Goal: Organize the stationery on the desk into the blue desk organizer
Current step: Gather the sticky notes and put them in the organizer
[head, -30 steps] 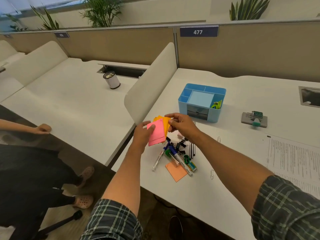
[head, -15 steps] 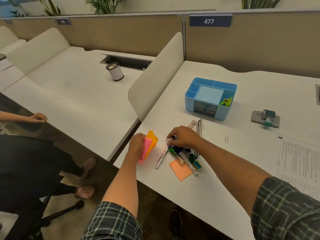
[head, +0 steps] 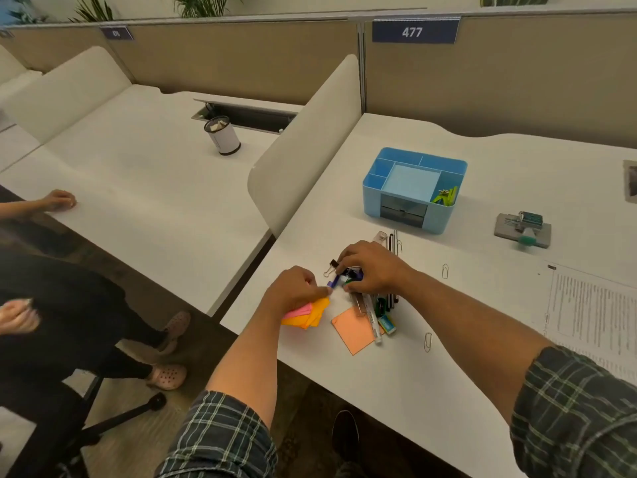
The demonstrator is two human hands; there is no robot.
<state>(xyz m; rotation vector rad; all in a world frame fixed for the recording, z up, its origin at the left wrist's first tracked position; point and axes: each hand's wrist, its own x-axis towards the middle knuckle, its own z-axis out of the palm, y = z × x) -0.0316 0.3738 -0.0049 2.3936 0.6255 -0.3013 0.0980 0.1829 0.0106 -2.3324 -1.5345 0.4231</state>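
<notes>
Gathering step in hand: left hand (head: 293,291) clamps sticky notes (head: 306,315), right hand (head: 370,267) curls over the pen-and-clip pile (head: 370,305) on the near bench (head: 448,391); next, carrying them to the far blue organizer (head: 413,188).

The blue desk organizer (head: 413,188) stands upright at the far middle of the desk, well apart from the loose stationery; its right compartment holds some yellow-green clips (head: 446,196), and two grey drawers face near. Nearer lies a jumbled heap of pens and binder clips (head: 370,298). A single orange sticky note (head: 355,329) lies flat just beside it, and a fanned stack of pink and orange notes (head: 306,315) sits to its left.
</notes>
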